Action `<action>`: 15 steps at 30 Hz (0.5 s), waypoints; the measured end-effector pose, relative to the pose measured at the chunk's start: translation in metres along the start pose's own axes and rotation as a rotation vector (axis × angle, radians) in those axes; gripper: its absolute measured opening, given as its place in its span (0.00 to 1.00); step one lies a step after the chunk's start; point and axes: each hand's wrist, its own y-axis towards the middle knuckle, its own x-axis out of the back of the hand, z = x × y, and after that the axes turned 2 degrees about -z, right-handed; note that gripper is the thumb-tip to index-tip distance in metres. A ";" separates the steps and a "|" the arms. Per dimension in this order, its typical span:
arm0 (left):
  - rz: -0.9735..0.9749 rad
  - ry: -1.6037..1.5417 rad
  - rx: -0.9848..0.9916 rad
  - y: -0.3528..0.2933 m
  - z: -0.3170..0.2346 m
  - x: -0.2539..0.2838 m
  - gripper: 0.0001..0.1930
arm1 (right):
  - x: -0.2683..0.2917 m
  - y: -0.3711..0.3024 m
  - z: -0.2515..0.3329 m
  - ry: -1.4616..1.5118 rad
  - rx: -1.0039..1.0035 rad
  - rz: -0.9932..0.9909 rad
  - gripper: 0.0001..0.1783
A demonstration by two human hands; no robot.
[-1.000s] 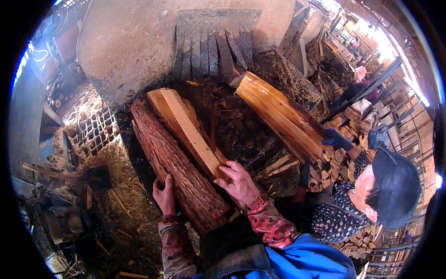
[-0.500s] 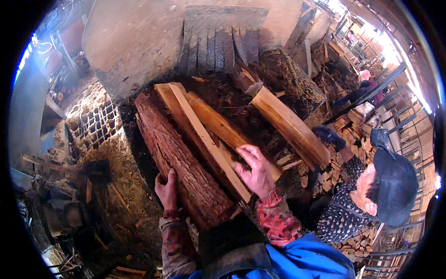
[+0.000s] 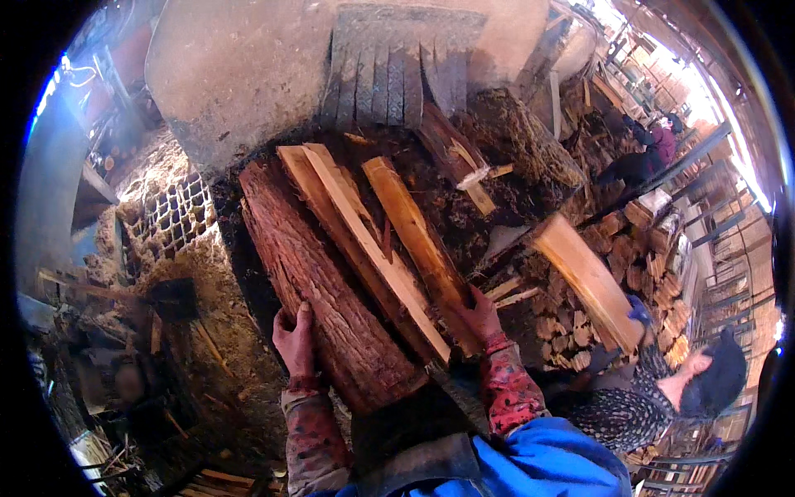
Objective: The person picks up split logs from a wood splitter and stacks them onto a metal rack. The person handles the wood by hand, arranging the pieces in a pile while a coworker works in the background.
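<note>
A thick slab of wood with rough reddish-brown bark (image 3: 331, 290) lies lengthwise in front of me. My left hand (image 3: 294, 341) is closed on its left edge, thumb up against the bark and fingers partly hidden. Beside the slab lies a pale, narrow wooden strip (image 3: 377, 253) along a darker board. Further right is a yellow-brown wooden slat (image 3: 414, 232), apart from the strip at its far end. My right hand (image 3: 480, 319) is closed around the right side of this slat's near end.
Dark rubber strips (image 3: 377, 83) hang from a big tan metal housing. A split log (image 3: 451, 157) lies under them. At right, a co-worker in a dark cap (image 3: 712, 373) holds a wooden slab (image 3: 588, 277) over stacked firewood (image 3: 571, 331). Another person (image 3: 658, 145) is farther back.
My right hand has moved right and nearer to me, shifting the yellow-brown slat away from the strip. The co-worker's slab has swung right, off the bench. My left hand stays put.
</note>
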 end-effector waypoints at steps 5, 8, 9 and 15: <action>-0.023 0.017 0.032 0.001 -0.003 0.003 0.24 | 0.018 0.014 0.002 0.101 0.053 -0.015 0.29; -0.023 0.016 0.008 -0.004 -0.009 0.003 0.25 | 0.036 0.011 0.019 0.119 0.095 0.032 0.29; -0.032 -0.002 -0.001 -0.004 -0.005 0.003 0.25 | 0.033 0.011 0.019 0.190 0.146 0.031 0.27; -0.025 0.034 0.012 -0.001 -0.001 0.003 0.25 | 0.003 0.025 0.059 0.273 0.392 0.160 0.22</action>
